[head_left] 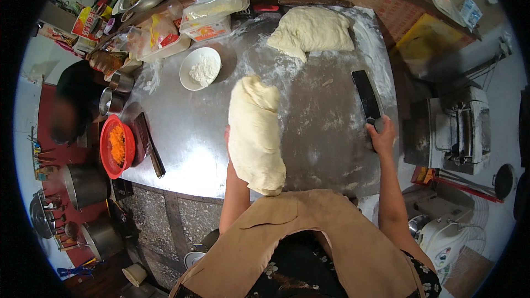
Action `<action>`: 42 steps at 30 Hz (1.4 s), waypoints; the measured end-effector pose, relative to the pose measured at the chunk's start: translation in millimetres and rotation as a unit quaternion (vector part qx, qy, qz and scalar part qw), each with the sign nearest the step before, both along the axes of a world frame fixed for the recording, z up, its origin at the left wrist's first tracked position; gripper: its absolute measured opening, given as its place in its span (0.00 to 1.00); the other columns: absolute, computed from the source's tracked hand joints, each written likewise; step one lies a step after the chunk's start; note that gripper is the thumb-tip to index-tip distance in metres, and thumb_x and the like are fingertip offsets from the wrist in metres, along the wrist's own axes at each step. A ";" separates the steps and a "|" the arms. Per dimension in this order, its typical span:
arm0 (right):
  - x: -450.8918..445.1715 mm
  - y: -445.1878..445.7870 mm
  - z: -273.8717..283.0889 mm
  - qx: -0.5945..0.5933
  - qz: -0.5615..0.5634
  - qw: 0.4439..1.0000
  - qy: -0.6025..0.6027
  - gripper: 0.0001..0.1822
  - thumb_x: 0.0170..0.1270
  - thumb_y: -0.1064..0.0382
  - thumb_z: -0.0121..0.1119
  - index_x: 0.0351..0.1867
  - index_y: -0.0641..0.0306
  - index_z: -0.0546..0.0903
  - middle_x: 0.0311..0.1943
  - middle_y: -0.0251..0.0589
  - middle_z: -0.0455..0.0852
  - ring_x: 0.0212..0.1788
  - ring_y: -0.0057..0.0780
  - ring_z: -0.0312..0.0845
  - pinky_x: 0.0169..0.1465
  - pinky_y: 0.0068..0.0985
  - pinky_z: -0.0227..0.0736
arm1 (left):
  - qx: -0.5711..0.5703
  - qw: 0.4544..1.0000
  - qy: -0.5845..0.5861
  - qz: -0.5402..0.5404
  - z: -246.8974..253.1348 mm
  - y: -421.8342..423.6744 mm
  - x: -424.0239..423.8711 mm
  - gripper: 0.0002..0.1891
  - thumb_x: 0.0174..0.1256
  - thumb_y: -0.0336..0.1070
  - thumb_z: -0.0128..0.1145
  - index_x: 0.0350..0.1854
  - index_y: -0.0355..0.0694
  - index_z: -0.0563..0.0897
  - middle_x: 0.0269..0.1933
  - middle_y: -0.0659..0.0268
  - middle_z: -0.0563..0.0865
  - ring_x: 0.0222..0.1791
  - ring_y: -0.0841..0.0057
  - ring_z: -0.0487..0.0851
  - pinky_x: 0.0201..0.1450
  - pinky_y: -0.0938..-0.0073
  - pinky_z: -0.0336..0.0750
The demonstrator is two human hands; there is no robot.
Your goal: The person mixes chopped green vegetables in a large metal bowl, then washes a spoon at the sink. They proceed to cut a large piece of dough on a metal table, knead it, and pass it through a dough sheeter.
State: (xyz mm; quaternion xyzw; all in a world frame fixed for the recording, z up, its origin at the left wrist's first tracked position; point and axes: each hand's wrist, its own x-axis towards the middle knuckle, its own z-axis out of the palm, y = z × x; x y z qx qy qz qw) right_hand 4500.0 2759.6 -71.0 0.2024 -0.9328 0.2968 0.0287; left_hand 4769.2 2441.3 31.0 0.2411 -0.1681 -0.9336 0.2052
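A long, thick piece of pale dough stretches from over the steel worktop to the front of my apron. My left hand is mostly hidden behind its left side, with the forearm passing under it and supporting it. On the right, my right hand has its thumb and fingers around the handle end of a dark-bladed cleaver, which lies near the table's right edge. A larger mound of dough rests on floured steel at the back. A white bowl of flour stands left of the held dough.
Grated orange food fills a red plastic basin at the left edge, beside a dark grater-like tool. Plastic containers line the back left. A person is beyond the left edge. A roller machine stands to the right.
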 end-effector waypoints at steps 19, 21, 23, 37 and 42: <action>-73.4 -252.1 91.8 0.109 0.245 0.963 0.036 0.11 0.65 0.62 0.53 0.38 0.71 0.76 0.32 0.58 0.81 0.36 0.56 0.79 0.37 0.44 0.74 | -0.667 0.669 -0.321 0.064 -101.9 -111.9 -180.9 0.49 0.51 0.41 0.69 0.72 0.35 0.51 0.64 0.45 0.67 0.63 0.51 0.66 0.65 0.60 0.61; -82.1 -290.6 97.1 0.186 0.260 0.947 0.030 0.10 0.64 0.66 0.52 0.41 0.72 0.76 0.34 0.58 0.82 0.38 0.54 0.81 0.40 0.43 0.76 | -0.647 0.685 -0.310 0.129 -117.6 -147.0 -219.1 0.54 0.48 0.41 0.71 0.72 0.35 0.46 0.62 0.44 0.70 0.59 0.50 0.70 0.63 0.60 0.63; -89.5 -315.8 99.6 0.268 0.276 0.923 0.012 0.10 0.63 0.69 0.51 0.43 0.72 0.76 0.37 0.60 0.83 0.40 0.52 0.82 0.43 0.42 0.77 | -0.593 0.725 -0.318 0.144 -127.6 -162.1 -241.4 0.58 0.45 0.41 0.73 0.73 0.36 0.42 0.60 0.42 0.71 0.56 0.49 0.72 0.61 0.59 0.65; -127.9 -356.7 49.5 0.244 0.324 0.911 -0.072 0.10 0.61 0.67 0.53 0.43 0.66 0.76 0.34 0.54 0.84 0.41 0.51 0.82 0.41 0.43 0.77 | -0.533 0.789 -0.287 0.105 -142.3 -158.7 -269.9 0.53 0.43 0.29 0.66 0.73 0.41 0.47 0.45 0.54 0.80 0.42 0.60 0.81 0.48 0.67 0.75; -121.9 -249.0 61.0 0.149 0.303 0.934 -0.118 0.10 0.65 0.61 0.54 0.36 0.68 0.71 0.29 0.60 0.80 0.34 0.59 0.78 0.34 0.47 0.69 | -0.535 0.805 -0.242 0.088 -106.1 -125.6 -240.0 0.49 0.44 0.18 0.62 0.72 0.40 0.52 0.41 0.60 0.72 0.40 0.64 0.75 0.46 0.68 0.73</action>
